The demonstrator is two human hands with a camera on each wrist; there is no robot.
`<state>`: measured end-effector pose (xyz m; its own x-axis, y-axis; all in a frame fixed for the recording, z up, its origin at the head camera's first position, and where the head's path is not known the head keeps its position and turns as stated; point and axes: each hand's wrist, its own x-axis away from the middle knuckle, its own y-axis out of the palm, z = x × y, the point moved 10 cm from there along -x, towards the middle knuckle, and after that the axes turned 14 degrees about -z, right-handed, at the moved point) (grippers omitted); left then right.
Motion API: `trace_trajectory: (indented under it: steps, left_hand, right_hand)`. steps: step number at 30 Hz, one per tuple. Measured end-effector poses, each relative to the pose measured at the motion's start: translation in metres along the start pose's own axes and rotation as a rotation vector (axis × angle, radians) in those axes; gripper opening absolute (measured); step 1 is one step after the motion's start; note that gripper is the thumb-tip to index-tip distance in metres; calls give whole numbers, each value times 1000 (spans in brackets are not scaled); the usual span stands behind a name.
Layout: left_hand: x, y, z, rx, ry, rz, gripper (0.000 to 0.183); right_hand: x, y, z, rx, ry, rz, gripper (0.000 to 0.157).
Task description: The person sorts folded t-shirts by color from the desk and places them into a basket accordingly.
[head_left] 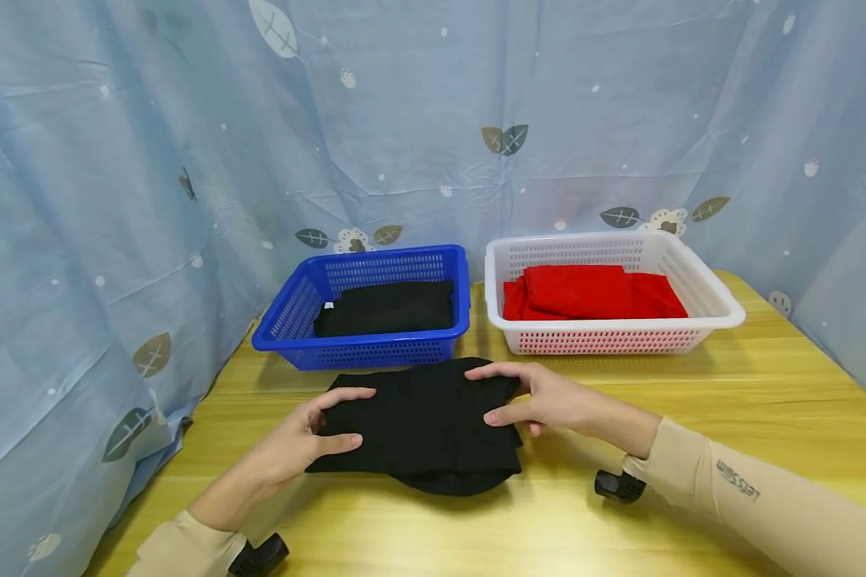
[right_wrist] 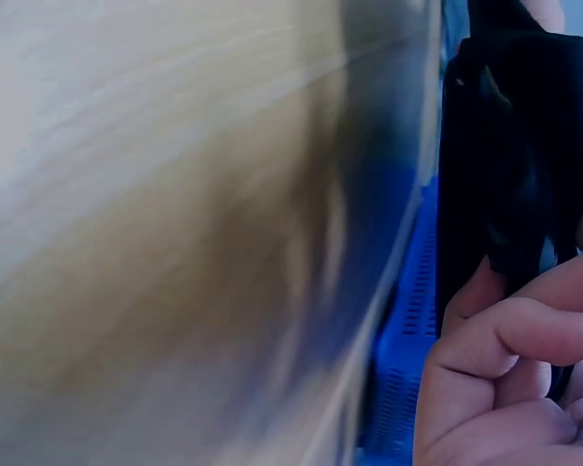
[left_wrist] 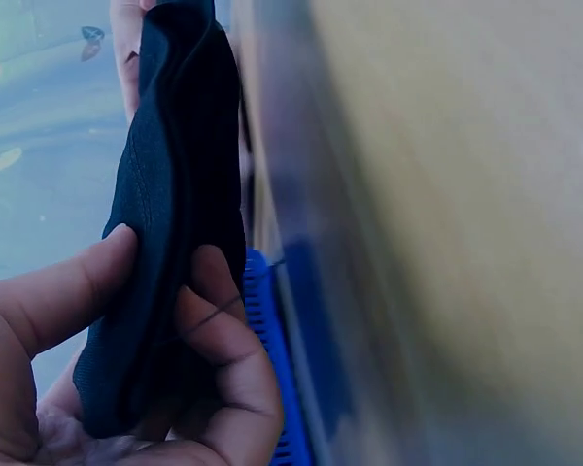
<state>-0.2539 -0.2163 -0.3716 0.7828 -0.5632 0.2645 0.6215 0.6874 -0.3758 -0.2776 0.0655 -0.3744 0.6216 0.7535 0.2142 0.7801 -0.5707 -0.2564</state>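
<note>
A folded black garment point(head_left: 422, 421) is held between both hands over the front part of the table, its layers hanging a little at the lower edge. My left hand point(head_left: 299, 441) grips its left end, thumb on top and fingers curled beneath, as the left wrist view shows on the dark cloth point(left_wrist: 155, 214). At the right end, my right hand point(head_left: 541, 397) pinches the folded layers; in the right wrist view its fingers curl under the cloth point(right_wrist: 525, 146). Behind it stands a blue basket point(head_left: 375, 353) with folded black clothing point(head_left: 397, 308) inside.
To the right of the blue basket, a white basket point(head_left: 613, 340) holds folded red clothing point(head_left: 584, 292). Both stand at the back of the wooden table point(head_left: 779, 401). A patterned light-blue curtain point(head_left: 433, 120) hangs behind and along the left side.
</note>
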Motion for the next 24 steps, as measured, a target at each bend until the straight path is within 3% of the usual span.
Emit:
trace_trajectory:
  steps: [5,14,24]
  left_hand:
    - [10,-4,15,3,23,14,57]
    - [25,-22,45,-136,56,76,52]
    - [36,-46,78,-239,125,144,51]
  right_hand:
    - [6,-2,-12,35,1,12,63]
    - [10,-7,-40,130,-28,33,61]
    - [11,-17,-79,148,-64,38,61]
